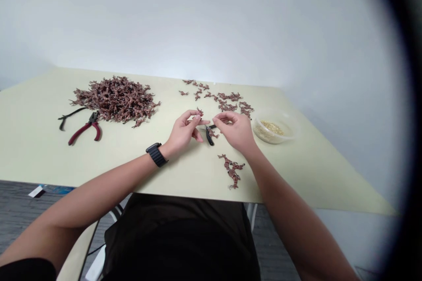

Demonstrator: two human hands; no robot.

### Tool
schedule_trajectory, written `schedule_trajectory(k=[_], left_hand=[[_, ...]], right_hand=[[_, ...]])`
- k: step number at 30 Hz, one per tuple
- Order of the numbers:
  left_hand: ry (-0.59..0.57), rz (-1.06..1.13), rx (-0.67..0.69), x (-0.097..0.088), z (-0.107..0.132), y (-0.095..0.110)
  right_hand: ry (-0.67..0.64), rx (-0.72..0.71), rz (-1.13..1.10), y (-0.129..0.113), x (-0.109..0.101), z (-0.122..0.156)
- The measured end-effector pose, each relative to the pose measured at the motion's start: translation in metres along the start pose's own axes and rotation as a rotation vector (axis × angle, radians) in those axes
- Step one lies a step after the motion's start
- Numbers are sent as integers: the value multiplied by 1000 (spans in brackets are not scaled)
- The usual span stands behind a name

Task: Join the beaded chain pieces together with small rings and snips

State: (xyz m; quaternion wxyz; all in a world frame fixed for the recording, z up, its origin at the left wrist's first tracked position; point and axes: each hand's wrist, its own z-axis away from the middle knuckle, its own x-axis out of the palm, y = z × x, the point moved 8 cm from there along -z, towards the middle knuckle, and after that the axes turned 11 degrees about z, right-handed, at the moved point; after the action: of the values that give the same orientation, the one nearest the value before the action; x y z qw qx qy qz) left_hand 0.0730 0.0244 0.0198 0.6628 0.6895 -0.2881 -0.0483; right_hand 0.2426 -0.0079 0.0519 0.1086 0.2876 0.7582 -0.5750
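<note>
I'm looking down over both forearms. My left hand has thumb and forefinger clamped on a small reddish-brown metal charm, held just above the tabletop. My right hand meets it fingertip to fingertip, thumb and forefinger pinched together. Whatever sits between them is too small for me to tell. Just under both sets of fingertips lie the small black-handled pliers, flat on the pale yellow-green table. Neither hand grips them, as far as I can see.

Progress, as I judge it: early. One short string of joined brown charms lies on my side of the right wrist. Beyond the right fingers there's a loose scatter of single brown charms. Well out past the left fingers sits the big heap of loose brown charms, so most of the stock looks unjoined. The clear plastic bowl of small gold rings also looks well stocked.

Room now. The bowl is near the outer side of my right knuckles, and that's the tightest spot. The joined string lies near the table's front edge. There's bare table between the left fingers and the heap. The red-handled pliers and a black-handled tool lie beside the heap, well apart from my hands.
</note>
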Motion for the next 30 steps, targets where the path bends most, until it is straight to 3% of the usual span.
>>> schedule_trajectory(k=[2,9,21,30], left_hand=[[-31,-13,-11,0,0,-2],[-202,-27,-55,15,6,-15],[-203,-109,-11,18,9,-10],[-188,-198,22,15,9,-10]], right_hand=[[17,-57,26,-10,-2,3],[-23,-60,75,-21,8,12],[28,-92,171,-22,10,14],[-35,-34,119,-16,13,12]])
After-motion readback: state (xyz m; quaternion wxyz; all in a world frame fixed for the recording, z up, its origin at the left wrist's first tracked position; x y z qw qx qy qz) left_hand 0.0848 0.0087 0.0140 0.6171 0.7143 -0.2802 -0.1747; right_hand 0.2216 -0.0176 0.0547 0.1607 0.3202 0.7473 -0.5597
